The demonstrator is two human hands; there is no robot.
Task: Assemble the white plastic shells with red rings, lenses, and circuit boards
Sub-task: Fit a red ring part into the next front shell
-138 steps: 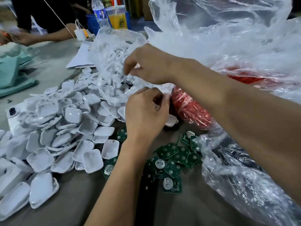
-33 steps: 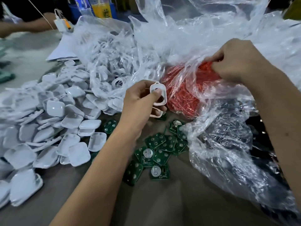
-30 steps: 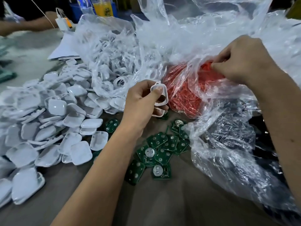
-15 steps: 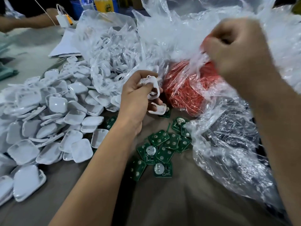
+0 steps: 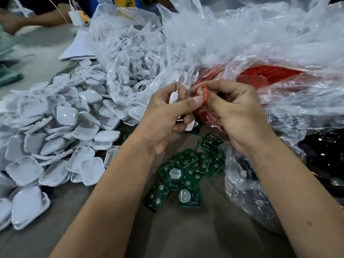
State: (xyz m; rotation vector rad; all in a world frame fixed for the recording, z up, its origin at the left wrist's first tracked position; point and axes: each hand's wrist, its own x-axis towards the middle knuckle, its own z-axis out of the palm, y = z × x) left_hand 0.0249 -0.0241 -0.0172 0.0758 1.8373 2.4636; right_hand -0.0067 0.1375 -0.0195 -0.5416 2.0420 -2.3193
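Clear crinkled plastic bag (image 5: pixel 130 58), far centre: holds white ring-shaped shell frames. Second clear bag (image 5: pixel 275 84), far right: holds a mass of red rings. Loose pile of glossy rounded-square white shells (image 5: pixel 55 131) on the left of the table (image 5: pixel 186 235); green circuit boards (image 5: pixel 188 172) scattered near centre. Hands together above the boards: left hand (image 5: pixel 167 116) grips a white shell piece (image 5: pixel 173 97), fingers curled; right hand (image 5: pixel 234 112) pinches a thin red ring (image 5: pixel 204 92), touching the left thumb.
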